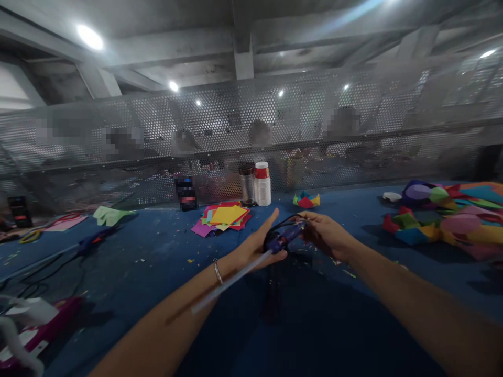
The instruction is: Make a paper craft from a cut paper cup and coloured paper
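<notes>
A dark blue hot glue gun (283, 240) is held above the table in front of me, a long translucent glue stick (231, 283) jutting from its back toward my left forearm. My left hand (261, 243) supports the gun between its raised thumb and its lower fingers. At the gun's front end, the fingers of my right hand (320, 230) are pinched together on the black cable (293, 219), which loops around the gun. Exactly how the right fingertips meet the gun is blurred and partly hidden.
Coloured paper sheets (226, 215) lie ahead, near a stack of paper cups (263, 186) and a clear jar (247, 186). Folded colourful paper pieces (416, 228) cover the right side. Another glue gun (94, 241) and a magenta power strip (51, 332) lie left. A perforated metal screen (220, 125) stands behind.
</notes>
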A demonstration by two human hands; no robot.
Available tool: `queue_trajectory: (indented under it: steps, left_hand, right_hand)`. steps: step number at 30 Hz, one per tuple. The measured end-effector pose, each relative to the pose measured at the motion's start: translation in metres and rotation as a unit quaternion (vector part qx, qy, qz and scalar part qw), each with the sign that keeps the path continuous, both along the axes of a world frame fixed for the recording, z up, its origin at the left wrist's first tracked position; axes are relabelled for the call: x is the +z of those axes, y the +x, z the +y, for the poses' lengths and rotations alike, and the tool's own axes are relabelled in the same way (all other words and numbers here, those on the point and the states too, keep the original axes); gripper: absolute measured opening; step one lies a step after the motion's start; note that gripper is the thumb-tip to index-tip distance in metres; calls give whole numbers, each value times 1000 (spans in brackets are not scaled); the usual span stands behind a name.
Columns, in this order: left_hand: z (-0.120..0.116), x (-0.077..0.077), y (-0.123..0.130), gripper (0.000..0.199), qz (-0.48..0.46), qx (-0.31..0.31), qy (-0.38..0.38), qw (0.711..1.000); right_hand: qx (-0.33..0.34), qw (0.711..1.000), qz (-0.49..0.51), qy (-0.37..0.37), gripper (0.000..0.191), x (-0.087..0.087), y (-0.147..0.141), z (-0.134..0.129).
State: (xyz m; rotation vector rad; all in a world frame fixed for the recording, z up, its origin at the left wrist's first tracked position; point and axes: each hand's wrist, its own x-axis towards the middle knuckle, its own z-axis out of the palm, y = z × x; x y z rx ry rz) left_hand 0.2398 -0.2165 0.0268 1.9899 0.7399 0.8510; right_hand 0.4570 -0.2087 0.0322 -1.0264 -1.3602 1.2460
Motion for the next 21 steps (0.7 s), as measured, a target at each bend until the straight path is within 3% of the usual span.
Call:
queue_trajectory:
  steps: [6, 10, 13, 15, 17, 21]
  left_hand:
    - [-6, 24, -5, 105, 141, -61, 80, 985]
    - [-8, 34, -4, 116, 239, 4, 127, 963]
    - [-3, 32, -5, 128, 294, 71, 107, 947]
    - [5, 27, -8, 134, 256, 81, 57, 962]
    - [13, 21, -13, 131, 151, 52, -5, 987]
    - [25, 11, -18, 98, -32, 58, -97, 993]
  right_hand:
    - [31, 999, -17, 5, 37, 11, 20, 4]
    - [36, 997, -52, 39, 33, 24, 31, 2]
    - [25, 995, -68, 75, 26, 34, 34, -5]
    - [24, 992, -78, 95, 22, 40, 33, -14]
    - [36, 986, -106, 125, 18, 47, 32, -24]
    - [106, 950, -219, 196, 12, 58, 28, -46]
